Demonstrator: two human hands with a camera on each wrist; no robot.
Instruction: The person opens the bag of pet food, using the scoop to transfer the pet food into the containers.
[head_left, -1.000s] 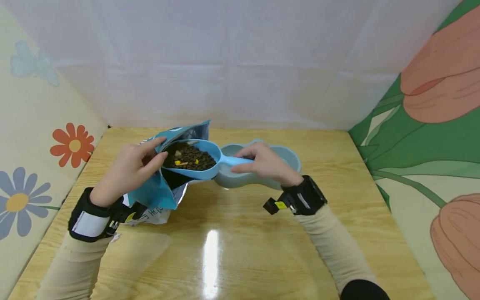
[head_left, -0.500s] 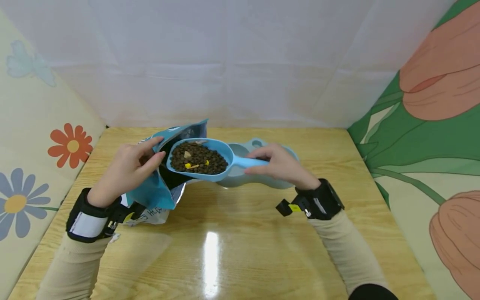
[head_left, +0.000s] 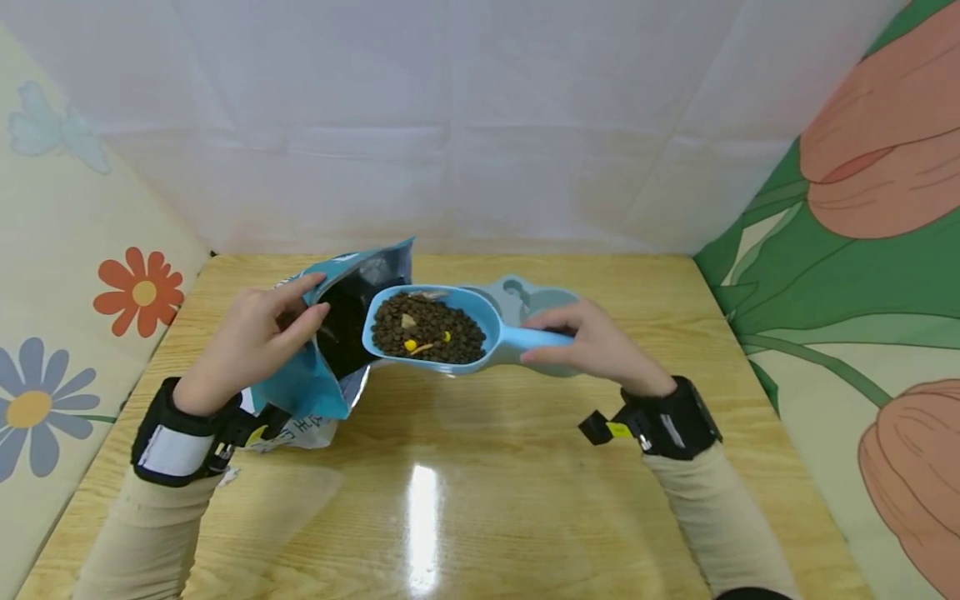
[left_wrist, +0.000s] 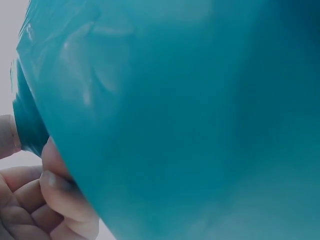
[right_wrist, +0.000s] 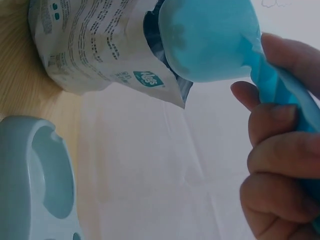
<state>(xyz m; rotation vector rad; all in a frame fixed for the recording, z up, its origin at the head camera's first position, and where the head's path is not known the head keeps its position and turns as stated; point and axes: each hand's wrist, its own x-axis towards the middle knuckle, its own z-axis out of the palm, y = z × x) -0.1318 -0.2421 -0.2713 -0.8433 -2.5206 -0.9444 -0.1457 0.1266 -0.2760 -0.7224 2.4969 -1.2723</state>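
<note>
My right hand (head_left: 600, 346) grips the handle of a light blue scoop (head_left: 536, 337). Brown kibble (head_left: 435, 333) with a few yellow and pale bits fills the scoop, which is roughly level. Its front end is just right of the mouth of a blue and white pet food bag (head_left: 300, 387). The left hand (head_left: 258, 337) holds the bag's open rim, with curled fingers pressed against the blue film (left_wrist: 175, 125) in the left wrist view. In the right wrist view the scoop's underside (right_wrist: 210, 42) overlaps the bag's opening. More dark food is faintly visible inside the bag.
Behind the scoop and right hand, a grey-blue double pet bowl (head_left: 551, 302) stands on the wooden table (head_left: 487, 500), partly hidden. A white cloth (head_left: 450, 167) hangs at the back. Flower-patterned panels flank the table on both sides.
My right hand has drawn the loaded scoop rightward out of the bag's mouth, bringing it over the front of the bowl. The left hand and the bag have stayed nearly still.
</note>
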